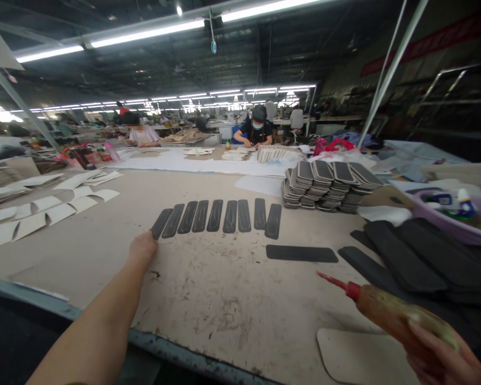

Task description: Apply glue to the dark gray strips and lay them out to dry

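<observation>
Person's L hand (143, 247) at near end of leftmost pc (161, 222) in blk strip row (215, 216), can't tell if pinched; R hand (443, 347) grips red-tip bottle (385, 307), R of & nearer than row.

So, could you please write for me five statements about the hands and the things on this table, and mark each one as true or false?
1. The right hand holds a bottle with a red nozzle. True.
2. A stack of dark-topped pieces stands to the right of the row of short dark strips. True.
3. The left hand rests on that stack. False: it is at the near end of the leftmost strip in the row.
4. One longer dark strip lies crosswise, nearer the camera than the row. True.
5. The row has only four strips. False: nine are visible.
</observation>
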{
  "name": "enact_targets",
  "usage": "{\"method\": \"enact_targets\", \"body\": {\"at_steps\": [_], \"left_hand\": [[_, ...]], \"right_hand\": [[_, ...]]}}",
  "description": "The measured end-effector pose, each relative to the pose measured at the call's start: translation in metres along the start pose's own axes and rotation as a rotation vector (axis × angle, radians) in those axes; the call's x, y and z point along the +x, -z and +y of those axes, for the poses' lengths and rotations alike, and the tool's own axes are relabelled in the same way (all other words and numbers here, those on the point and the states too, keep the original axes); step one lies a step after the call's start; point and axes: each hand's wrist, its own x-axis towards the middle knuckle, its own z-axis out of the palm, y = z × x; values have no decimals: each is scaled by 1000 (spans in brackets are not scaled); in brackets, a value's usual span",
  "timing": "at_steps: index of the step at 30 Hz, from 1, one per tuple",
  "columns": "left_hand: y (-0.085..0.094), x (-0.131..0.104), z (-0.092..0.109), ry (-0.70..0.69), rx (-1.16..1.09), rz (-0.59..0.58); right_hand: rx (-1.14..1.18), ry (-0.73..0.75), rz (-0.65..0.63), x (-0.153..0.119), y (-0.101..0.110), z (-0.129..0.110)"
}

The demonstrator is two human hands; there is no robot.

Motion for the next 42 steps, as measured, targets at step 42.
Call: {"method": "enact_targets", "body": {"at_steps": [42], "left_hand": [[-27,-275,220,-1259,-130,-50]], "right_hand": [[28,133,-175,-48,-11,-28]]}}
